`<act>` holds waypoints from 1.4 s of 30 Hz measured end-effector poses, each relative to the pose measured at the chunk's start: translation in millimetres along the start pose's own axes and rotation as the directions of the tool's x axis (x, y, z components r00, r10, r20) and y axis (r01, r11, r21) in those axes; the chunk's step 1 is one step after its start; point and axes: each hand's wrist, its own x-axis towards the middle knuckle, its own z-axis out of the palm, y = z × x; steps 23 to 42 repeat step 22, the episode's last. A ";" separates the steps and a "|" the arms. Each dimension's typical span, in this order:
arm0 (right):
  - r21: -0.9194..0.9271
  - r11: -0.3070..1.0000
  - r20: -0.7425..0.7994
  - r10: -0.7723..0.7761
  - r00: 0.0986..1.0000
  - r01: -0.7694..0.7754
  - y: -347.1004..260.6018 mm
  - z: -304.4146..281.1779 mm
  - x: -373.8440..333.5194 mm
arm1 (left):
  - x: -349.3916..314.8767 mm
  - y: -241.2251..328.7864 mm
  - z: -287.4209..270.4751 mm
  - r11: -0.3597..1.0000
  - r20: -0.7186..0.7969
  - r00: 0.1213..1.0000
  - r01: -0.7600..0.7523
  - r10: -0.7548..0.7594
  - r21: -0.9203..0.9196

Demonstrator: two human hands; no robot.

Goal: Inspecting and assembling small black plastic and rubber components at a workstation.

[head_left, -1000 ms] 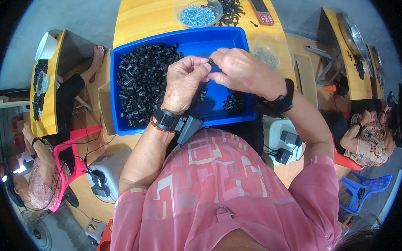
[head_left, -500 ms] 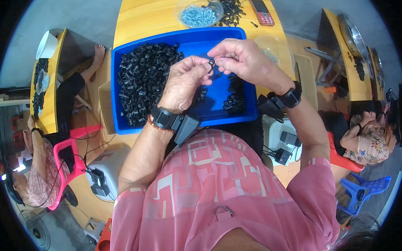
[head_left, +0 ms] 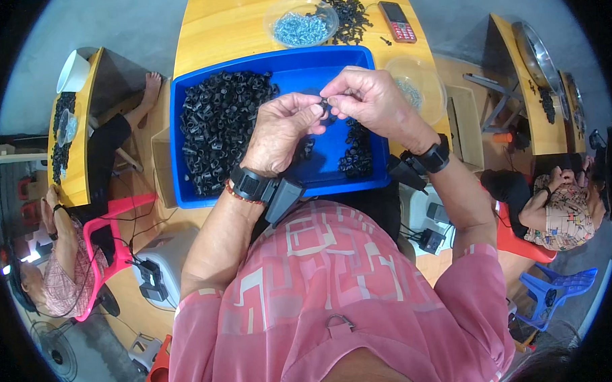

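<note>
Over a blue tray (head_left: 288,59) both my hands meet, fingertips close together. My left hand (head_left: 285,130) pinches a small black plastic part (head_left: 325,108), mostly covered by the fingers. Against that part my right hand (head_left: 369,100) presses a closed thumb and forefinger; whatever sits between them is too small to make out. A large heap of black ring-like plastic parts (head_left: 216,133) fills the tray's left side. A smaller pile of black parts (head_left: 356,149) lies at its right, below my right hand.
Behind the tray on the yellow table (head_left: 226,25) stands a clear bowl of silvery screws (head_left: 300,28). Small black pieces (head_left: 347,20) and a red phone (head_left: 398,22) lie beside it. Another clear tub (head_left: 417,86) stands right of the tray. Other people sit at tables on both sides.
My right hand has turned and come down slightly, its fingertips now closer to the part in my left hand. My left hand has stayed nearly in place.
</note>
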 end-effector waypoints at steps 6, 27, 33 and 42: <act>0.000 1.000 -0.027 0.008 1.000 -0.008 2.5 3.6 -1.8 | 0.5 -1.6 -0.8 0.999 -0.021 0.999 -0.028 0.029 0.028; -0.474 0.829 -0.028 -0.353 0.935 0.299 -1.5 13.2 -8.8 | 1.3 -5.3 -1.8 0.997 -0.056 0.998 -0.010 0.014 0.071; -0.474 0.829 -0.028 -0.353 0.935 0.299 -1.5 13.2 -8.8 | 1.3 -5.3 -1.8 0.997 -0.056 0.998 -0.010 0.014 0.071; -0.474 0.829 -0.028 -0.353 0.935 0.299 -1.5 13.2 -8.8 | 1.3 -5.3 -1.8 0.997 -0.056 0.998 -0.010 0.014 0.071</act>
